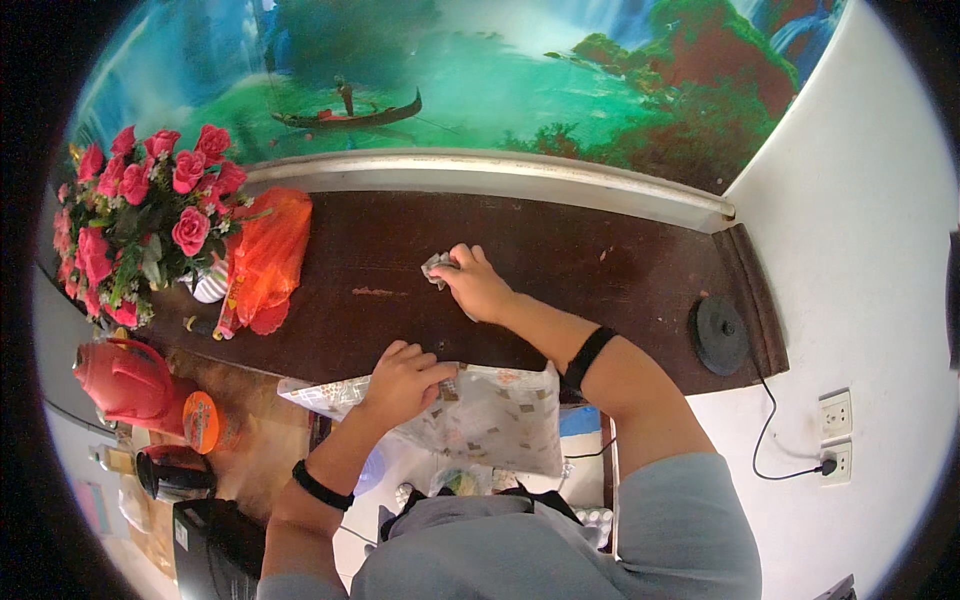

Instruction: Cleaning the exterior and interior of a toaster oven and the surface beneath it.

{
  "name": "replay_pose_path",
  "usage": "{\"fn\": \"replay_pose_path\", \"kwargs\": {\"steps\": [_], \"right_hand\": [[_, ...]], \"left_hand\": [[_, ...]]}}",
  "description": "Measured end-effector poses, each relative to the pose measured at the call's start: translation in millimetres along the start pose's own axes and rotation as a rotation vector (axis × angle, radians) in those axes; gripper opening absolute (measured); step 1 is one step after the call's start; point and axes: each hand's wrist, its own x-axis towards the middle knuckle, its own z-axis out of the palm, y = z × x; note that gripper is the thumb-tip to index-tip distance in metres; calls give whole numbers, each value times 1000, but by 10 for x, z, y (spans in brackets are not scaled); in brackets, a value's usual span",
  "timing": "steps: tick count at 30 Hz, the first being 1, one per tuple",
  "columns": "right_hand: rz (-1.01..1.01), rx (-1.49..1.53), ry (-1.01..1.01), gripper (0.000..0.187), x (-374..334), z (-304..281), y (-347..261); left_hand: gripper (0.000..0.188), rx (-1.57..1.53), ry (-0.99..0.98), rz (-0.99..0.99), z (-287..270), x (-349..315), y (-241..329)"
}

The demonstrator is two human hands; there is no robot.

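Note:
My right hand (478,288) is closed around a crumpled grey-white cloth (438,267), pressed to the top of a dark brown wooden table (560,250). At the front edge of that table, my left hand (405,385) is closed on a pale patterned sheet (500,415). This sheet, printed with brown and grey squares, hangs over the edge in front of my body. Scuff marks (380,292) show on the wood left of the right hand.
Pink artificial roses (135,185) and an orange-red plastic bag (270,250) stand at the table's left. A red kettle (120,380) sits lower left. On the right lie a round black object (720,335) and a cord into a wall socket (836,465).

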Motion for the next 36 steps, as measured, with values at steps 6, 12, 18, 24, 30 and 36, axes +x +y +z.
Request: {"fn": "replay_pose_path", "kwargs": {"steps": [6,12,18,24,30,36], "right_hand": [[353,-411,130,36,-306,-667,1408],[1167,-537,199,43,-1170,-1415,2116],[339,-513,452,25,-485,-691,1843],[-50,-132,296,33,142,-244,1212],[592,-333,96,49,-1079,-1342,2271],[1039,-650,-92,57,-1720,-1636,2509]], "left_hand": [[25,-137,-41,-71,-26,64,-79],[21,-217,-76,-131,-44,55,-86],[39,-95,34,-180,-13,131,17],[52,-51,-78,-235,-46,226,78],[48,-19,-55,-248,-43,163,84],[32,-64,13,-143,-24,197,76]]}}
